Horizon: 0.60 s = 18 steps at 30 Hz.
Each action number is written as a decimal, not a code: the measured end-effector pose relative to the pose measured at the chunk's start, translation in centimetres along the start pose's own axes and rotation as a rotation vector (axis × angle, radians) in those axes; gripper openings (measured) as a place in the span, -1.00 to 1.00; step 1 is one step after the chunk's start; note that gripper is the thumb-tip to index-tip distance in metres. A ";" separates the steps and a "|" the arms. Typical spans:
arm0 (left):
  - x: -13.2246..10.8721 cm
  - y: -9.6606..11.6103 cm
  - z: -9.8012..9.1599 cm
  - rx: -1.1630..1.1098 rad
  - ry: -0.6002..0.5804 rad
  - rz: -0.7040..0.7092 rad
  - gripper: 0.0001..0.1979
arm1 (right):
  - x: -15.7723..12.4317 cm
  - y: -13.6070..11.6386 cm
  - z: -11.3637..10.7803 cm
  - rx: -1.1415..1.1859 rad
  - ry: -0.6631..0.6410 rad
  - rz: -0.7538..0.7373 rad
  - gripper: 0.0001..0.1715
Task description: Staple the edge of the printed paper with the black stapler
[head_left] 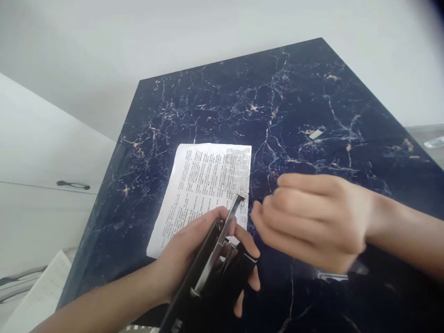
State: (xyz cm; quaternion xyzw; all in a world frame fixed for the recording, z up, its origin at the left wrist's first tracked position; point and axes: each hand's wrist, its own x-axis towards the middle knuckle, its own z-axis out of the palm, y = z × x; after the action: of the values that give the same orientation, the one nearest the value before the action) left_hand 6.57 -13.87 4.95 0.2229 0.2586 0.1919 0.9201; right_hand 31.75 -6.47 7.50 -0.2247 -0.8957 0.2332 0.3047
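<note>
Though dark the tabletop, white cabinetry

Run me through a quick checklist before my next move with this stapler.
1. Stapler held: ok, in the left hand.
2. Stapler opened up: ok, its halves stand apart.
3. Staples along the metal rail: cannot tell at this angle.
4. Right hand free: cannot tell; it is curled and blurred, its inside hidden.
5. Printed sheet fully visible: not ok, the left hand and stapler cover part of it.
6. Small pale strip in sight: ok, on the dark table, beyond the right hand.
</note>
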 end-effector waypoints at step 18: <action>-1.0 -1.1 1.0 1.099 0.593 0.606 -0.74 | -0.9 -3.3 2.6 0.298 -0.037 0.637 -0.87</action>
State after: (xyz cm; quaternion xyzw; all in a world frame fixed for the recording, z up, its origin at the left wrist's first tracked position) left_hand 6.60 -15.53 5.51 0.6570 0.4854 0.3344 0.4701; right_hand 29.84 -10.30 7.04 -0.4416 -0.7422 0.4487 0.2297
